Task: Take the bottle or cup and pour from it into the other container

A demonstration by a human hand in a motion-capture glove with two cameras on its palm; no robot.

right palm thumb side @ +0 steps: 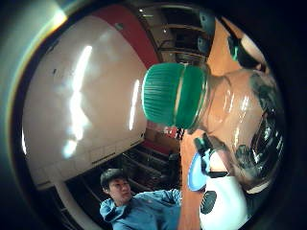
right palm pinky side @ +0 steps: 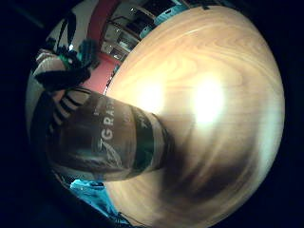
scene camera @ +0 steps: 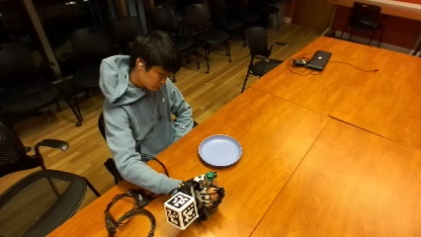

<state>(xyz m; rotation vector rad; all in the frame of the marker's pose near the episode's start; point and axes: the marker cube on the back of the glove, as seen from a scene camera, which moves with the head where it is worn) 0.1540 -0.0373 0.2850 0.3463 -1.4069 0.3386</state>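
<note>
Gripping a clear bottle near the desk edge closest to the seated person, right hand wrapping around the body with fingers curled about the labelled section. Standing upright or nearly so, base appearing to be touching or just above the wood in the little-finger-side view; contact not confirmable. Green cap sitting fully on the neck, apparently screwed down. Blue bowl lying further in on the desk, apart from the bottle, between the person's torso and the desk's middle seam. Risks, as judgement: attempting to pour with the cap in place yielding nothing, since only the gloved hand is engaged and the bare hand is not visible near the cap; tipping too early while carrying across, spilling short of the bowl rim; slipping of the smooth bottle wall through the glove if the grasp sits low on the label during the tilt; knocking the shallow bowl with the bottle neck, sliding it on the polished wood. Hand pose: forearm reaching down from the sleeve toward the desk edge, palm facing the bottle side, thumb side toward the cap, little-finger side toward the base. Contents level not determinable.
</note>
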